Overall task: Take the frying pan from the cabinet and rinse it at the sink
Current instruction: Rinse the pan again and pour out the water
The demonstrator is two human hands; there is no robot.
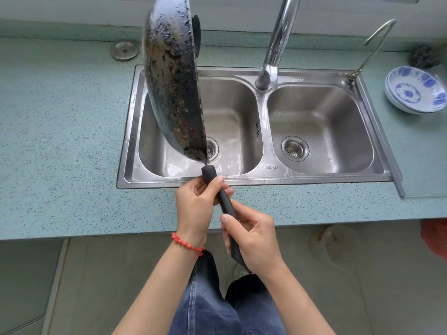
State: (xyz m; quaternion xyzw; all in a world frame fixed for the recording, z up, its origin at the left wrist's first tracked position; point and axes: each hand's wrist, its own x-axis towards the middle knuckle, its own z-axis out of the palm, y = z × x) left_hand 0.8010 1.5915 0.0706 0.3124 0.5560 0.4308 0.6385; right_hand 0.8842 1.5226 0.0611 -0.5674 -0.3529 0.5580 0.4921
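The frying pan [173, 83] is black with a crusted, speckled underside. It is tipped up on its edge over the left basin of the steel double sink [268, 176], its underside facing left. Both hands hold its long black handle. My left hand [199, 204], with a red bead bracelet at the wrist, grips the handle near the pan. Lower down, my right hand [254, 238] grips the handle's end. The tall chrome tap [278, 44] rises behind the divider; I see no water running from it.
A small curved second tap [372, 47] stands at the sink's back right corner. Stacked blue-and-white bowls [416, 90] and a steel scourer [422, 56] sit on the right of the teal counter [60, 141]. A round metal lid [124, 50] lies behind the sink on the left.
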